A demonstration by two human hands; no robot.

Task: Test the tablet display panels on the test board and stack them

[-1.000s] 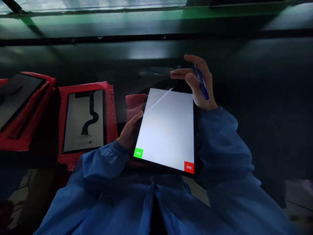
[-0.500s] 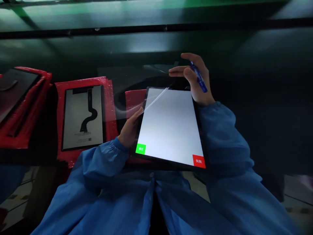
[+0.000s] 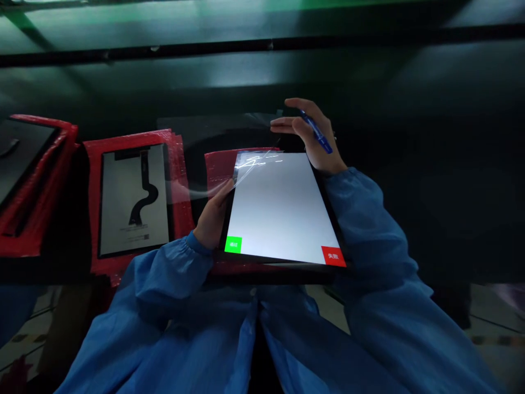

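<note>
A lit tablet screen (image 3: 281, 205) glows white, with a green button at its lower left corner and a red one at its lower right. My left hand (image 3: 213, 216) grips its left edge. My right hand (image 3: 305, 134) is at the far edge, fingers pinching a clear protective film (image 3: 229, 164) that is lifted off the top left of the screen. A blue pen (image 3: 315, 132) is tucked in that same hand. Both of my sleeves are blue.
A red bubble-wrap sheet (image 3: 217, 164) lies under the tablet. To the left, a display panel with a black flex cable (image 3: 133, 200) rests on red wrap. Another dark panel on red wrap (image 3: 24, 175) sits at the far left. The dark table edge runs along the front.
The tablet has tilted flatter and shifted slightly left. My right hand moved left with the film, which now lies lower over the screen's top left corner.
</note>
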